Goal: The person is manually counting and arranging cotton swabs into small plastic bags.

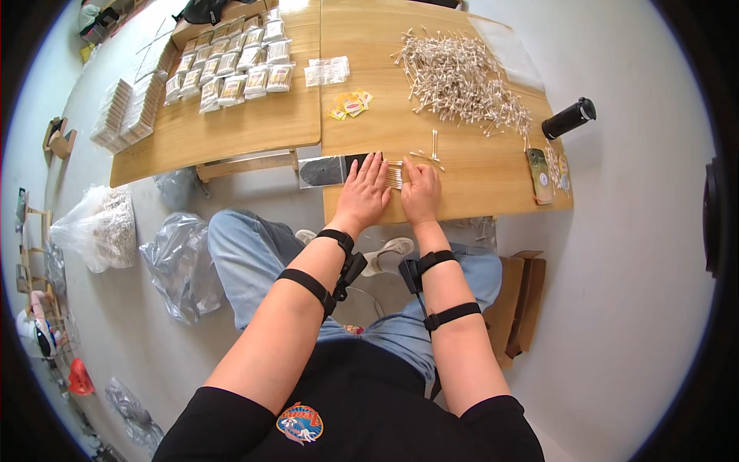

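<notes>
Resting near the front edge of the pale wooden surface (pixel 481 192), your left hand (pixel 363 199) lies flat with straight fingers, holding nothing visible, over the flat black piece in a clear plastic sleeve (pixel 322 172), which reaches the surface's left edge. Your right hand (pixel 421 192) bends its fingers beside the row of white-tipped cotton swabs (pixel 395 177) between your hands; you cannot tell whether it grips any, since both hands partly hide them. Rightward, open wood runs to the green-cased phone (pixel 540 176).
</notes>
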Demonstrator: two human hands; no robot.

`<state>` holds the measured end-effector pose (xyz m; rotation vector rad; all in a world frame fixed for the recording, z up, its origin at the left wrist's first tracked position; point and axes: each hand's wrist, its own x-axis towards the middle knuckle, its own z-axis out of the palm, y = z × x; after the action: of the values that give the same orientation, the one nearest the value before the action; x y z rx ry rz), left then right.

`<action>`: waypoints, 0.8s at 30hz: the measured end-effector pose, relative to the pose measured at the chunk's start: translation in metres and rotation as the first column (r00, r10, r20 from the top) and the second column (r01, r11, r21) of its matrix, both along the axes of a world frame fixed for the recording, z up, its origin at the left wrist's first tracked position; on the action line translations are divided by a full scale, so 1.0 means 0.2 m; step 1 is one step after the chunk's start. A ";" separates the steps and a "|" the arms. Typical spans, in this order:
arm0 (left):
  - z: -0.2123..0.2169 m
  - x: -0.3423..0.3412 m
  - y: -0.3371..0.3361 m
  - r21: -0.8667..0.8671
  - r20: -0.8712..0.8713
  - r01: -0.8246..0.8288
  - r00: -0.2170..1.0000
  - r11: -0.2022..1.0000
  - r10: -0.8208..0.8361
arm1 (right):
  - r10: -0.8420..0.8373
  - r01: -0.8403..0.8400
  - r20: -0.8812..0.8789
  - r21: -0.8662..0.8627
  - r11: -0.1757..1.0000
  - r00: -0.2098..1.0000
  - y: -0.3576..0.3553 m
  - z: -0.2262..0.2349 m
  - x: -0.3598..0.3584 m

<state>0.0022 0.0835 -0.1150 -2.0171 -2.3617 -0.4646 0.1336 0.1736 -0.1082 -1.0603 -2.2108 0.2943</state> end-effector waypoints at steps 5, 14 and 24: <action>0.00 0.01 -0.01 -0.014 0.037 0.020 0.999 1.000 -0.019 | -0.016 0.016 0.063 0.003 1.000 0.998 -0.02 0.03 -0.01; 0.02 0.01 -0.02 0.001 0.044 0.002 0.999 1.000 -0.002 | -0.208 0.210 -0.093 0.014 0.978 0.974 0.14 0.00 0.11; 0.00 0.00 -0.03 -0.061 0.046 0.001 0.999 0.998 0.002 | 0.058 -0.054 0.110 -0.037 0.998 0.992 0.21 -0.03 0.10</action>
<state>0.0025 0.0784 -0.1143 -2.0534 -2.4324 -0.4494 0.1533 0.2165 -0.1136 -1.0572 -2.3453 0.3047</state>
